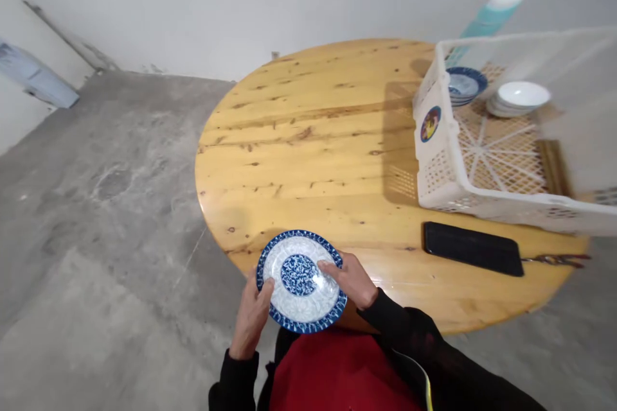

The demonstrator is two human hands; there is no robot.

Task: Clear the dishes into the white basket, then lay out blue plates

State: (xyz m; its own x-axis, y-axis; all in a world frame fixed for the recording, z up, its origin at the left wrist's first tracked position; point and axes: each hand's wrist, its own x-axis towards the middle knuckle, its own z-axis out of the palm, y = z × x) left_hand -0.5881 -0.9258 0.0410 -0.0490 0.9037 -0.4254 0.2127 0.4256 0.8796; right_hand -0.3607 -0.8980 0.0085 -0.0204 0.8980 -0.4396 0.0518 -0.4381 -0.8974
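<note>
Holding the blue-patterned plate (301, 281) over the near edge of the round worktop (337, 141), the left hand (251, 318) and right hand (351, 279) clasp opposite rims; carrying seems underway, and setting it down needs level, steady hands.

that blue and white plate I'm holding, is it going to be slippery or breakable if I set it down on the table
The plate looks like glazed ceramic with a glossy sheen, so probably stiff, somewhat slick and likely to chip if dropped. Both the left hand and right hand grip its rim, which suggests noticeable weight. Its flat, shallow shape should sit steady on the wooden table.
</note>
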